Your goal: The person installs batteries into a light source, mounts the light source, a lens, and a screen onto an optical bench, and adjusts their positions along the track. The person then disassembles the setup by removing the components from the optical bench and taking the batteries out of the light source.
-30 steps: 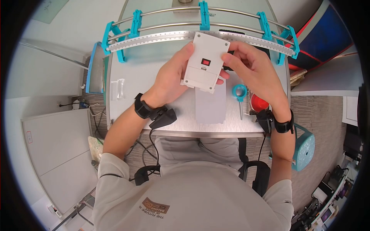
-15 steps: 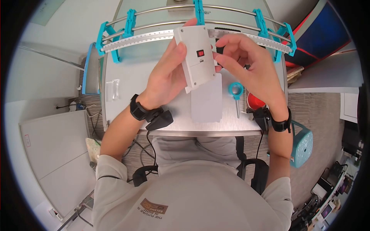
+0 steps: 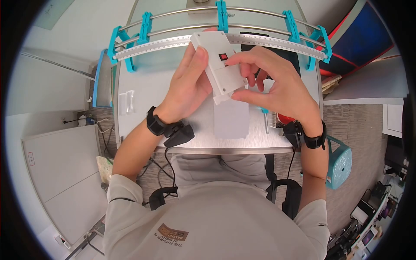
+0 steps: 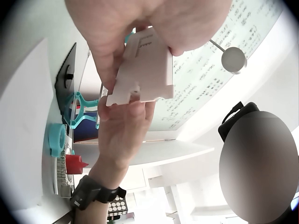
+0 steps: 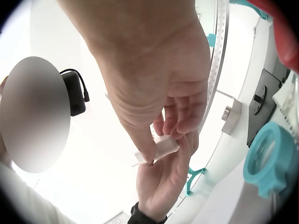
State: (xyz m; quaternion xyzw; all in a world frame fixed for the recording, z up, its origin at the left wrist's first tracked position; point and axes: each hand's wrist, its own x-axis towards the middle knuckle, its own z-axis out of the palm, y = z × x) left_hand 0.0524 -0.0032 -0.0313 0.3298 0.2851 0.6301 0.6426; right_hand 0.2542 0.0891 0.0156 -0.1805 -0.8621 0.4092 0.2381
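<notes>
Over the table's middle, a white plastic box (image 3: 216, 45) is held tilted, its face with a small red rocker switch (image 3: 223, 56) turned up to the head camera. My left hand (image 3: 188, 82) grips the box along its left side, thumb lying on the edge. On the opposite side, my right hand (image 3: 279, 82) has its index finger on the face near the switch and its thumb at the lower corner, pinching the box. The left wrist view shows a notched end of the white box (image 4: 147, 84), with right fingertips (image 4: 136, 108) at that end.
Below the box lies a flat grey sheet (image 3: 231, 123). A teal-ringed lens on a rod (image 5: 266, 154) and a red object (image 3: 286, 118) are at the right. Behind the hands stands a curved scale rail (image 3: 160, 44) on teal brackets (image 3: 222, 17). A clear packet (image 3: 127, 102) lies left.
The box has tilted and shifted slightly left and up in the head view. My right hand drew back from its edge, then came over the face, index near the switch and thumb at the lower corner.
</notes>
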